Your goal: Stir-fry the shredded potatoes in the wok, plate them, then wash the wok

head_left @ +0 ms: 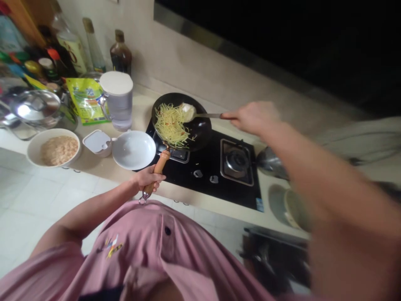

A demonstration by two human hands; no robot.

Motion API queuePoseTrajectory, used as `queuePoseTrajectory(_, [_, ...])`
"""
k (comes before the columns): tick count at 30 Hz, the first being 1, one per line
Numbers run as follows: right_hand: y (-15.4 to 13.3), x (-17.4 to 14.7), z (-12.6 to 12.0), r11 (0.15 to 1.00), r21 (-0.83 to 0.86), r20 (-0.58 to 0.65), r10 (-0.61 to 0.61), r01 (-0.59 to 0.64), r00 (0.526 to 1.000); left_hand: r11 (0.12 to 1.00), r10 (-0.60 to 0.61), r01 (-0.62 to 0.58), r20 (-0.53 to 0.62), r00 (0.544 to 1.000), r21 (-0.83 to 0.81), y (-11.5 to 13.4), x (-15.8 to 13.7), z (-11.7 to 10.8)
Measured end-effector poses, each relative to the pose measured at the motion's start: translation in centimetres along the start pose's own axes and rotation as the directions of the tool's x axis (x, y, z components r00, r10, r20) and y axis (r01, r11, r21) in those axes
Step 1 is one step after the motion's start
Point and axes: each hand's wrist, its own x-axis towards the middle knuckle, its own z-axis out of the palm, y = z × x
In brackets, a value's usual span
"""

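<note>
A black wok sits on the left burner, and shredded pale yellow-green strips with small red bits lie in its left half. My left hand is closed around the wok's wooden handle. Above the wok's right side, my right hand grips a spatula by its brown handle. The spatula's broad metal head is in the wok, touching the right edge of the strips. Motion slightly blurs the right hand and arm.
Left of the wok stand a white plate, a lidded white container, a bowl of beige food, a water pitcher and several bottles. The right burner holds no pan. A dark range hood overhangs the back right.
</note>
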Motion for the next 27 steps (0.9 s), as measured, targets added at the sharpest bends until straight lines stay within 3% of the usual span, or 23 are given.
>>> queuePoseTrajectory(3, [0.1, -1.0, 0.7, 0.991, -0.038, -0.073, -0.128, 0.125, 0.989, 1.000, -0.012, 0.012, -0.005, 1.000, -0.002, 0.0, 0.0, 0.0])
queuePoseTrajectory(9, [4.0, -0.7, 0.6, 0.994, -0.112, -0.109, 0.001, -0.013, 0.994, 1.000, -0.005, 0.005, -0.005, 1.000, -0.015, 0.1, -0.2, 0.2])
queuePoseTrajectory(13, [1.5, 1.1, 0.3, 0.998, -0.051, -0.122, -0.038, 0.032, 0.992, 1.000, -0.016, 0.016, -0.008, 1.000, -0.017, 0.1, -0.3, 0.2])
queuePoseTrajectory(17, [-1.1, -0.3, -0.3, 0.986, -0.042, -0.156, -0.164, 0.159, 0.974, 1.000, -0.013, 0.013, -0.016, 1.000, -0.006, 0.1, -0.3, 0.3])
queuePoseTrajectory(19, [-0.6, -1.8, -1.3, 0.988, -0.047, -0.106, -0.148, 0.144, 0.983, 1.000, -0.006, 0.006, -0.014, 1.000, -0.005, 0.0, -0.2, 0.3])
queuePoseTrajectory(22, [1.6, -3.1, -3.6, 1.000, -0.017, 0.068, -0.014, 0.015, 0.998, 1.000, -0.002, 0.002, -0.013, 1.000, -0.002, -0.1, 0.0, 0.2])
queuePoseTrajectory(24, [3.0, -2.9, -5.1, 0.999, 0.028, 0.177, 0.010, -0.015, 0.984, 1.000, -0.002, 0.002, -0.018, 1.000, -0.001, -0.2, 0.0, 0.2])
queuePoseTrajectory(27, [3.7, -1.7, -6.6, 0.990, 0.143, 0.347, -0.046, -0.004, 0.937, 1.000, 0.002, -0.002, -0.022, 1.000, -0.003, -0.2, 0.0, 0.2])
